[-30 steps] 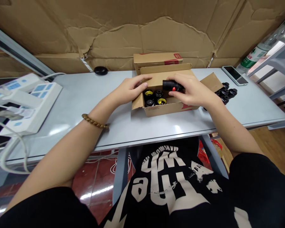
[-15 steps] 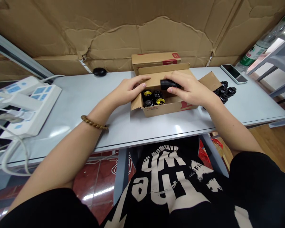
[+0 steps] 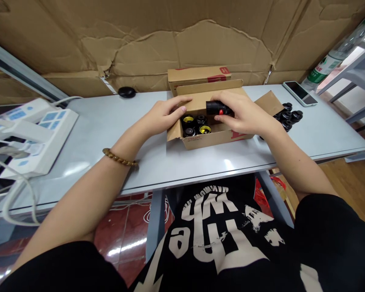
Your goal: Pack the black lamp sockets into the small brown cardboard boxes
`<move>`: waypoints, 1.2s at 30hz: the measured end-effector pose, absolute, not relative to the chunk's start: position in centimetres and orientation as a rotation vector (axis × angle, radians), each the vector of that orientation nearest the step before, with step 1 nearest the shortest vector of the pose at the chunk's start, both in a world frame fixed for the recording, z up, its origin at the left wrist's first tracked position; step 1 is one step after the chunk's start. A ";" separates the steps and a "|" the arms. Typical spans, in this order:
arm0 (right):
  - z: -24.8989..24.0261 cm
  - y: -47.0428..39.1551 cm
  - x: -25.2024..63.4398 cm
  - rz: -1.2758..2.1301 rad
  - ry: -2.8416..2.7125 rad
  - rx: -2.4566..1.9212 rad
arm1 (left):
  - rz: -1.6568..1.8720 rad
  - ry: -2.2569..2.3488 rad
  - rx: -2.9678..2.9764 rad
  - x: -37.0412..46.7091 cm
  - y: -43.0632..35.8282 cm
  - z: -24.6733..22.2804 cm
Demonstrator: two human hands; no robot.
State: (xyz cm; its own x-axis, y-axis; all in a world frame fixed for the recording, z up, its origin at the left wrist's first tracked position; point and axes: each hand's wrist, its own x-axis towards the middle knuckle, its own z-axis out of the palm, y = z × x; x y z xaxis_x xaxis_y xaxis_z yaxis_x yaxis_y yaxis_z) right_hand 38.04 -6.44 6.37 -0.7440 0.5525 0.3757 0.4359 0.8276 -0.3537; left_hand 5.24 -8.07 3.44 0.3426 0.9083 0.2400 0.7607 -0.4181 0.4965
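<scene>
A black flashlight [image 3: 213, 107] with a red button on its side lies in my right hand [image 3: 241, 111], fingers wrapped round it. It is held level above the open cardboard box [image 3: 217, 140], its dark end pointing left. My left hand [image 3: 166, 114] grips the box at its back left corner, thumb and forefinger apart at the edge. Inside the box several black round pieces stand upright at the left end; a yellow-ringed one [image 3: 205, 129] is near the front wall. My right hand hides the box's right part.
A closed box [image 3: 199, 75] stands behind. To the right are a loose cardboard flap [image 3: 269, 104], several black pieces [image 3: 287, 116], a phone [image 3: 300, 93] and a bottle [image 3: 322, 71]. Power strips [image 3: 45, 138] with cables lie left, a black round object [image 3: 127, 92] at the back.
The flashlight has turned in my right hand, so a red button now shows by my thumb. My left hand has stayed at the box corner.
</scene>
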 end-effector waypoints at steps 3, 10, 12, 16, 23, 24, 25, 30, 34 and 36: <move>6.1 -6.4 38.0 0.355 -2.533 -0.754 | 0.715 1.484 2.316 5.3 -8.1 3.5; 6.1 -6.4 37.8 0.388 -2.482 -0.732 | 0.709 1.480 2.299 5.4 -8.3 3.7; 6.2 -6.4 37.9 0.387 -2.493 -0.734 | 0.722 1.487 2.288 5.4 -8.3 3.6; 6.5 -6.6 37.9 0.393 -2.504 -0.743 | 0.734 1.486 2.290 5.4 -8.2 3.4; 6.5 -6.7 37.7 0.410 -2.494 -0.746 | 0.709 1.484 2.299 5.5 -8.4 3.7; 6.4 -6.7 37.8 0.408 -2.489 -0.757 | 0.707 1.481 2.303 5.5 -8.5 3.8; 6.4 -6.6 37.8 0.407 -2.484 -0.767 | 0.704 1.479 2.305 5.5 -8.5 3.8; 6.2 -6.4 38.0 0.366 -2.490 -0.759 | 0.710 1.480 2.297 5.3 -8.3 3.6; 6.2 -6.2 38.0 0.316 -2.513 -0.703 | 0.729 1.471 2.290 5.2 -8.2 3.4; 6.2 -6.3 38.0 0.314 -2.520 -0.681 | 0.726 1.474 2.289 5.2 -8.2 3.5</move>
